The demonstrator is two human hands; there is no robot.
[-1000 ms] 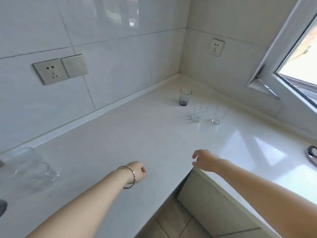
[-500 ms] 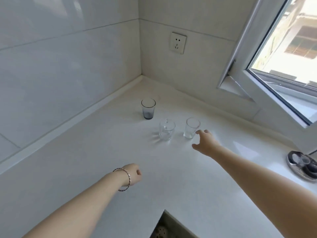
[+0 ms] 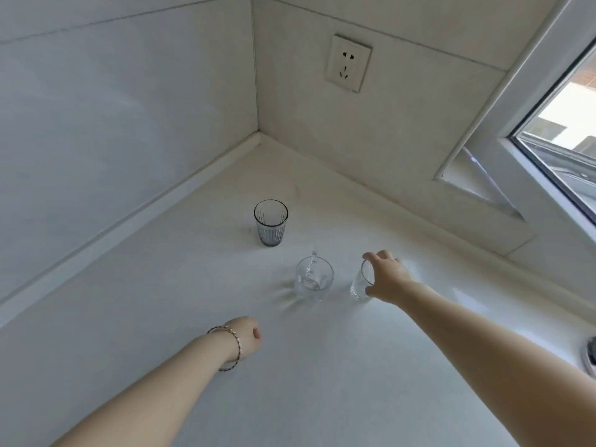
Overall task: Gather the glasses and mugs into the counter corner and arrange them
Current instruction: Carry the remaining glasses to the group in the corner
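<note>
Three vessels stand on the white counter [image 3: 322, 375] near its corner. A grey ribbed glass [image 3: 271, 223] is closest to the corner. In front of it sits a clear glass mug [image 3: 313, 282] with its handle turned away from me. To the right is a small clear glass [image 3: 359, 283]; my right hand [image 3: 388, 277] wraps around it from the right, thumb at the base, fingers over the rim. My left hand [image 3: 246, 337], with a bracelet on the wrist, hovers in a loose fist in front of the mug, holding nothing.
Tiled walls meet at the corner, with a wall socket [image 3: 348, 63] on the right wall. An open window frame [image 3: 503, 140] juts over the counter on the right. A dark round object [image 3: 590, 356] shows at the right edge.
My right hand reached forward and closed around the small clear glass. The view swung right and closer to the corner. My left fist stayed about where it was.
</note>
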